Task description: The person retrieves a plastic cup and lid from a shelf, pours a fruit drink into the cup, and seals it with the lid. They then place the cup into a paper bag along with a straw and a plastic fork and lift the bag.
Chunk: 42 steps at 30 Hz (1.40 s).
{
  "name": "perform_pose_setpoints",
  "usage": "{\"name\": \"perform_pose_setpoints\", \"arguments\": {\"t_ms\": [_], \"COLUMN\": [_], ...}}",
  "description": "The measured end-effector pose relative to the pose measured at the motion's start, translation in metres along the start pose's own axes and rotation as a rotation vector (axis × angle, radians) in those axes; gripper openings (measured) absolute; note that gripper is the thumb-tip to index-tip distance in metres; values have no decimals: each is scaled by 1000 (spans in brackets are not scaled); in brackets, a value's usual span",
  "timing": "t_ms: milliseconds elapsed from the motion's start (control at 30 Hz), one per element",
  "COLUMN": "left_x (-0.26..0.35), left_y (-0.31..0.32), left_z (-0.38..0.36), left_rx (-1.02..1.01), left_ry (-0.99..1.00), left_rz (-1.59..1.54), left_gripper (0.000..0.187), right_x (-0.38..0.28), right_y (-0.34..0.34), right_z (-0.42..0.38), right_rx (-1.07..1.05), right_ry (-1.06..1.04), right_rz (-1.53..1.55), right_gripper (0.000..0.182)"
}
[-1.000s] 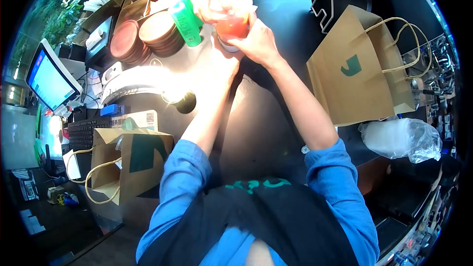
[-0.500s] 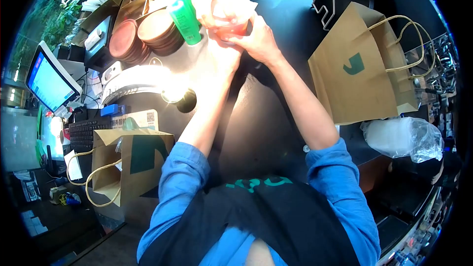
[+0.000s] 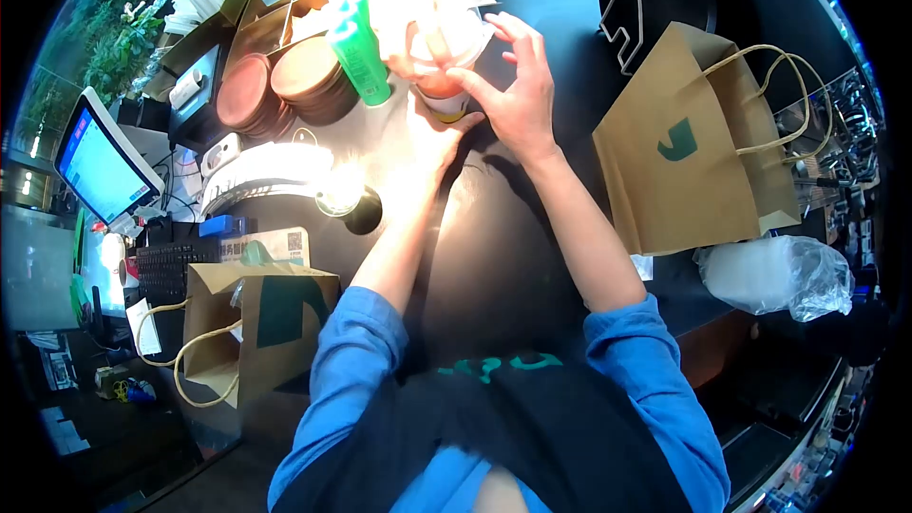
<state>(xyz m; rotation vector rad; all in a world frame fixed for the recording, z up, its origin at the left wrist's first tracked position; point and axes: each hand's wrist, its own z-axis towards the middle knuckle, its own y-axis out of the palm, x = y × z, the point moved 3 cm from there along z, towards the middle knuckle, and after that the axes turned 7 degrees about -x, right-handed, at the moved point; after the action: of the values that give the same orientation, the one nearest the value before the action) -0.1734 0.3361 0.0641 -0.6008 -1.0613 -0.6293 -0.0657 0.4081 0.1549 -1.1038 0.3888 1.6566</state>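
A lidded clear cup (image 3: 441, 85) with a pinkish-orange drink stands upright at the top middle of the counter. My left hand (image 3: 432, 138), washed out by bright light, is closed around its lower part, thumb on the near side. Beside the cup is my right hand (image 3: 522, 90), its fingers spread and curved near the lid's right edge, its thumb tip at the cup's side. Another person's hand (image 3: 394, 43) reaches down from the top to the cup's left side; glare hides its exact contact. Green bottle-like containers (image 3: 361, 66) stand just left.
A large brown paper bag (image 3: 679, 147) stands right, a smaller paper bag (image 3: 285, 313) at lower left. Stacks of round brown discs (image 3: 304, 71), a screen (image 3: 106, 163) and a keyboard (image 3: 171, 264) are left. A plastic-wrapped white bundle (image 3: 774, 275) lies right.
My right hand has loosened from around the cup and its fingers have spread. More of the cup's lower part shows. The view has shifted slightly.
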Motion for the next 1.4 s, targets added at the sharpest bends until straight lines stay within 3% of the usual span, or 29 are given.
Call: {"name": "perform_pose_setpoints", "arguments": {"t_ms": [67,200,267,333,433,500,533,600,633,667,733,833,933,1000,1033,1067,1133,1167,1267,1400], "left_x": [4,12,25,37,49,48,46,57,84,78,114,136,152,168,167,179,213,200,211,214], "left_y": [5,2,-1,2,2,3,9,7,-5,-4,-13,-22,-33,-44,-44,-52,-74,-73,-91,-98], "left_z": [4,22,25,25,13,0,-6,-20,-35,-39,-58,-82,-108,-124,-127,-137,-156,-157,-176,-201], "left_rx": [35,91,94,163,318,456,406,429,439,486,523,602,589,526,466,451,401,366,269,198], "left_ry": [-19,95,39,59,131,104,103,145,248,182,22,76,58,149,153,155,193,189,225,212], "left_rz": [-39,52,32,-25,-154,-58,-616,-547,-57,-114,-53,54,46,107,-132,-145,89,26,14,74], "left_gripper": [79,78,73,71,65,57,48,45,45,48,51,60,66,67,70,70,70,71,78,81], "right_x": [-6,-16,-13,-5,3,7,2,-17,-39,-64,-86,-110,-137,-150,-165,-194,-220,-237,-264,-267], "right_y": [-1,-6,-8,-7,-3,-2,2,6,12,16,14,20,17,7,2,-3,-10,-10,-18,-24], "right_z": [8,13,12,11,5,2,-2,-6,-6,-4,3,2,-20,-38,-52,-74,-89,-97,-106,-103], "right_rx": [13,65,67,16,-68,-228,-275,-334,-392,-448,-542,-536,-551,-630,-677,-678,-669,-650,-377,-509], "right_ry": [-397,-448,-399,-199,-120,-52,-78,-134,-128,-115,72,78,112,90,47,115,163,159,-41,-126], "right_rz": [-306,-297,-223,-123,-62,55,119,78,216,355,318,617,689,622,681,712,520,512,508,491], "right_gripper": [59,56,64,71,81,88,89,85,80,75,61,50,47,51,57,62,82,82,126,128]}}
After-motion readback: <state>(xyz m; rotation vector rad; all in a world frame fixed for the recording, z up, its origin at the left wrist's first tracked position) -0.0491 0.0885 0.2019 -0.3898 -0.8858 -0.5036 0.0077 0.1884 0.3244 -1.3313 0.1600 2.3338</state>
